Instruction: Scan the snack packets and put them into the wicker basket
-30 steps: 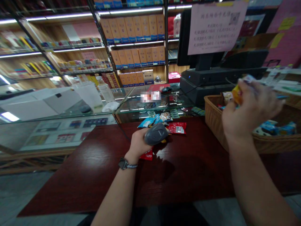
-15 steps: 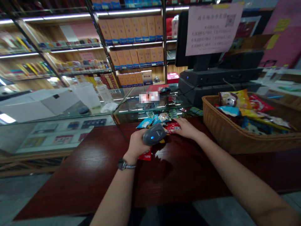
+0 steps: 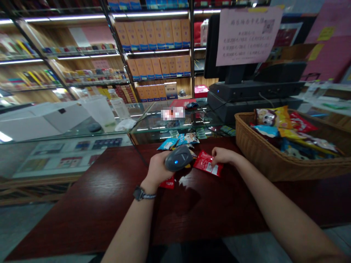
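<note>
A dark grey barcode scanner [image 3: 179,157] with a blue light is gripped in my left hand [image 3: 157,171], held above the brown counter. My right hand [image 3: 223,156] pinches the edge of a red snack packet [image 3: 204,162], whose white label faces up. Behind the scanner lie blue snack packets [image 3: 178,141], and yellow packaging shows partly beneath it. Another red packet [image 3: 168,182] lies under my left wrist, mostly covered.
To the right stands a wicker basket [image 3: 255,160] holding several snack bags. A monitor [image 3: 211,47] with a paper notice rises behind it. A glass display case [image 3: 68,153] borders the counter at the left, with white boxes [image 3: 41,120] on top.
My right hand has drawn the red packet nearer and to the right, away from the other packets. My left hand with the scanner has barely shifted.
</note>
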A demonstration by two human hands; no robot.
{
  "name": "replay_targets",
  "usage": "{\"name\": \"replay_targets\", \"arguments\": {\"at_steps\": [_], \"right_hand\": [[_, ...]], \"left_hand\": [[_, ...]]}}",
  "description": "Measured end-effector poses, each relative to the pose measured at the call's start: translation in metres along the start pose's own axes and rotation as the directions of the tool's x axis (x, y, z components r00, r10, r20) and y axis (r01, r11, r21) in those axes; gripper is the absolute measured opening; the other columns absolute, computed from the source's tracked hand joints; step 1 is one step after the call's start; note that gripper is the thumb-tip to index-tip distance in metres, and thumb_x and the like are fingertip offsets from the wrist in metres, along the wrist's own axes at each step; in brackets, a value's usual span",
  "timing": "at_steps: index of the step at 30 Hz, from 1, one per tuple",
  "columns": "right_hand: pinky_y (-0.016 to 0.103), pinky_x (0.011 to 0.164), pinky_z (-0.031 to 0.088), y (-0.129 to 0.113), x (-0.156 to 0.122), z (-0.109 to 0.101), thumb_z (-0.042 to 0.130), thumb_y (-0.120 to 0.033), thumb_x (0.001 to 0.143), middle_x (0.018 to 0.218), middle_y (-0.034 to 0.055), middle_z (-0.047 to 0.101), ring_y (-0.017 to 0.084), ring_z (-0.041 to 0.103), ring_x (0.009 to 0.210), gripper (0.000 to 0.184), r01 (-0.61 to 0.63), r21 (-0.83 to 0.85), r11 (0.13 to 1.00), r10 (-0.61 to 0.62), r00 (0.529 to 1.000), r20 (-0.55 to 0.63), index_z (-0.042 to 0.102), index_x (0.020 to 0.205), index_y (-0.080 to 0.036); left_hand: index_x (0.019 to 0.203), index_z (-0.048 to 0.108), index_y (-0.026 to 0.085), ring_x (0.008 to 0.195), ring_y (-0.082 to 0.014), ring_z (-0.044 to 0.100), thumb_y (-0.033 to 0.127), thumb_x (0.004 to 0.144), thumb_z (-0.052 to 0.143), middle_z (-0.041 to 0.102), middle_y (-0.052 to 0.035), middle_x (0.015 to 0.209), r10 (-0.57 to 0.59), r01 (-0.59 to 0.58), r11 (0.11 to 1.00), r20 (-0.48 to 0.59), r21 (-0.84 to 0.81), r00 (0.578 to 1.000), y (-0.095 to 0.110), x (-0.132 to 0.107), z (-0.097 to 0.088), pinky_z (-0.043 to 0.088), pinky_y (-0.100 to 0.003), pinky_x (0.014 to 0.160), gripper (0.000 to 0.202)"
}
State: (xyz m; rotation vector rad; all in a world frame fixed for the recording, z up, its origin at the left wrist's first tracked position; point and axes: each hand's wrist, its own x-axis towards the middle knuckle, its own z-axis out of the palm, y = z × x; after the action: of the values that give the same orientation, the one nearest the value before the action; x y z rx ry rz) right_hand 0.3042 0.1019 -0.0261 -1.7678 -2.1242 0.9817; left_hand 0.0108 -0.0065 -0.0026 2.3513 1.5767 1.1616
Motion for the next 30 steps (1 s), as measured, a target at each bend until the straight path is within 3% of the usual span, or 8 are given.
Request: {"name": "replay_targets", "arguments": {"at_steps": [4, 7, 11, 15, 18, 22, 26, 30], "right_hand": [[0.024, 0.05, 0.044, 0.002, -0.007, -0.009, 0.088, -0.023, 0.037, 0.068, 0.0011, 0.07, 0.018, 0.064, 0.06, 0.042, -0.023, 0.122, 0.992, -0.007, 0.971, 0.24, 0.068, 0.074, -0.017], [0.026, 0.055, 0.05, 0.003, -0.011, -0.013, 0.087, -0.022, 0.044, 0.075, 0.0032, 0.073, 0.018, 0.066, 0.062, 0.044, -0.012, 0.348, 0.937, -0.1, 0.949, 0.3, 0.07, 0.084, -0.016], [0.03, 0.067, 0.057, 0.0, -0.011, -0.009, 0.087, -0.02, 0.051, 0.092, 0.0057, 0.076, 0.019, 0.071, 0.073, 0.057, 0.031, 0.757, 0.653, -0.213, 0.966, 0.144, 0.066, 0.103, -0.018], [0.03, 0.069, 0.057, -0.005, 0.0, 0.001, 0.082, -0.042, 0.067, 0.095, 0.008, 0.075, 0.018, 0.071, 0.073, 0.046, 0.168, 0.865, 0.472, -0.117, 0.985, -0.128, 0.065, 0.102, -0.019], [0.033, 0.075, 0.058, -0.006, 0.011, 0.008, 0.079, -0.052, 0.069, 0.102, 0.0073, 0.074, 0.02, 0.071, 0.08, 0.052, 0.344, 0.814, 0.468, -0.093, 0.935, -0.342, 0.061, 0.106, -0.02], [0.035, 0.087, 0.056, -0.006, 0.013, 0.013, 0.076, -0.054, 0.071, 0.11, 0.0067, 0.072, 0.02, 0.069, 0.093, 0.055, 0.538, 0.675, 0.505, -0.121, 0.818, -0.562, 0.058, 0.111, -0.021], [0.034, 0.091, 0.053, -0.008, 0.005, 0.012, 0.072, -0.051, 0.078, 0.109, 0.0064, 0.071, 0.02, 0.067, 0.097, 0.047, 0.632, 0.588, 0.505, -0.184, 0.744, -0.642, 0.059, 0.111, -0.021], [0.035, 0.09, 0.053, -0.006, 0.007, 0.013, 0.072, -0.049, 0.078, 0.107, 0.0059, 0.07, 0.02, 0.066, 0.094, 0.044, 0.634, 0.578, 0.513, -0.19, 0.741, -0.644, 0.058, 0.109, -0.021]], "left_hand": [[0.083, 0.073, 0.018, 0.073, -0.0236, 0.072, 0.025, 0.066, 0.07, 0.077, -0.0069, 0.079, -0.001, 0.001, 1.0, 0.009, 0.001, 1.0, -0.001, 0.0, 0.001, 0.054, -0.03, 0.068, 0.018], [0.078, 0.072, 0.018, 0.07, -0.0232, 0.071, 0.025, 0.067, 0.07, 0.075, -0.0066, 0.076, -0.001, 0.001, 1.0, 0.018, 0.004, 1.0, 0.0, 0.0, 0.001, 0.053, -0.03, 0.067, 0.014], [0.087, 0.073, 0.018, 0.075, -0.0242, 0.072, 0.024, 0.069, 0.07, 0.077, -0.0073, 0.081, -0.001, 0.002, 1.0, 0.037, -0.007, 0.999, 0.0, -0.001, 0.001, 0.054, -0.03, 0.069, 0.019], [0.089, 0.073, 0.018, 0.077, -0.0248, 0.072, 0.024, 0.068, 0.07, 0.077, -0.0076, 0.083, 0.011, -0.01, 1.0, 0.069, -0.02, 0.998, 0.001, 0.0, 0.001, 0.055, -0.031, 0.071, 0.022], [0.093, 0.074, 0.018, 0.081, -0.0258, 0.073, 0.023, 0.068, 0.07, 0.079, -0.0087, 0.089, 0.028, -0.025, 0.999, 0.099, -0.031, 0.995, 0.002, 0.0, 0.001, 0.056, -0.032, 0.077, 0.026], [0.098, 0.075, 0.019, 0.086, -0.0259, 0.074, 0.023, 0.069, 0.07, 0.079, -0.0082, 0.095, 0.047, -0.04, 0.998, 0.146, -0.052, 0.988, 0.006, 0.001, 0.0, 0.056, -0.032, 0.081, 0.03], [0.097, 0.076, 0.02, 0.084, -0.027, 0.074, 0.021, 0.066, 0.071, 0.08, -0.0073, 0.091, 0.037, -0.03, 0.998, 0.149, -0.046, 0.988, 0.009, 0.001, -0.001, 0.057, -0.033, 0.079, 0.031], [0.098, 0.076, 0.02, 0.084, -0.0271, 0.074, 0.021, 0.066, 0.07, 0.08, -0.0078, 0.092, 0.023, -0.018, 0.999, 0.132, -0.04, 0.991, 0.009, 0.001, -0.002, 0.057, -0.033, 0.078, 0.032]]}}
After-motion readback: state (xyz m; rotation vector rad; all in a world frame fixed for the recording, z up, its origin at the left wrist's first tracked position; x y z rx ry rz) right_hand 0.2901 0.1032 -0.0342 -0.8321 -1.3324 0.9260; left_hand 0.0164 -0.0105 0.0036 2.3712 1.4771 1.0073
